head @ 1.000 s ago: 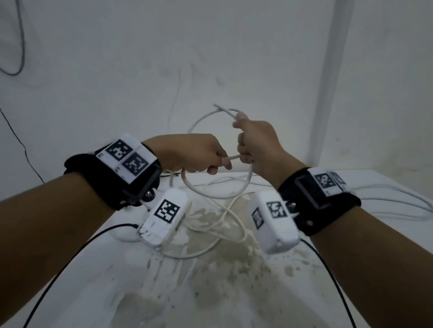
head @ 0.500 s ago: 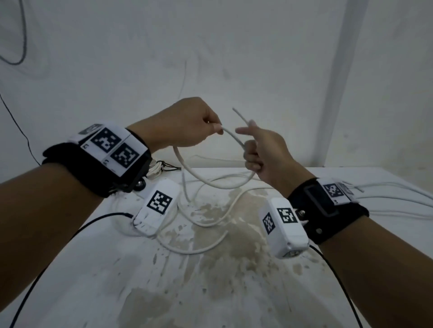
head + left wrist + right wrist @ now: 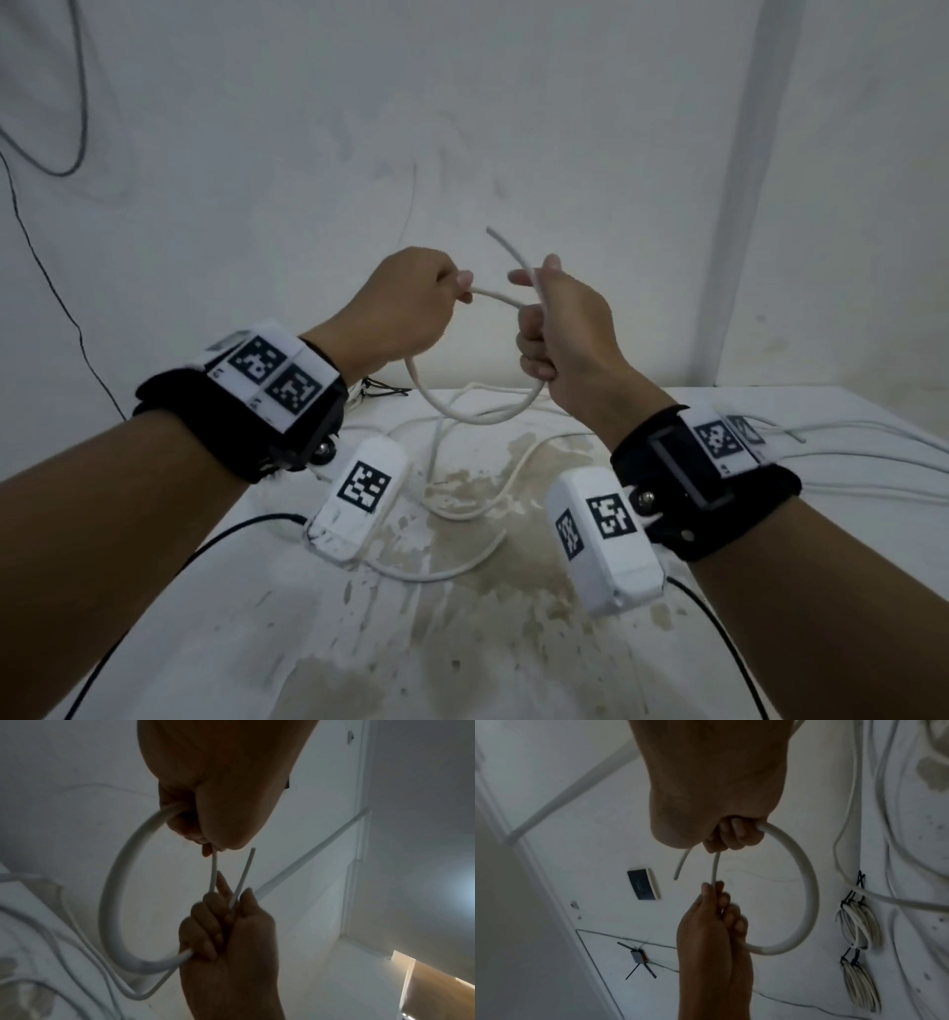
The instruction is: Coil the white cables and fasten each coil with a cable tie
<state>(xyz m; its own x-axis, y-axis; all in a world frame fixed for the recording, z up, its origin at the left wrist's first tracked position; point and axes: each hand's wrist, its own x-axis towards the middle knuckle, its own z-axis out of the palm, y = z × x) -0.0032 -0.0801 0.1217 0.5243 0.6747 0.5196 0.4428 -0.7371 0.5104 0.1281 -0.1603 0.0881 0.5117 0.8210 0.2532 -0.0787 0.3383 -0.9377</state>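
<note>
A loop of white cable (image 3: 464,411) is held above the table (image 3: 513,642): pinched by the left hand (image 3: 405,303), gripped in the fisted right hand (image 3: 570,334).

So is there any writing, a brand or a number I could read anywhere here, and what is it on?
No readable text anywhere.
Wrist bands and camera housings: black-and-white square code patterns only, as on the left housing and the right housing; no letters or numbers.
Dark plate on the wall: faint marks that may be print, too small and blurred to read.
White cable and the tied coils: no print visible.
</note>
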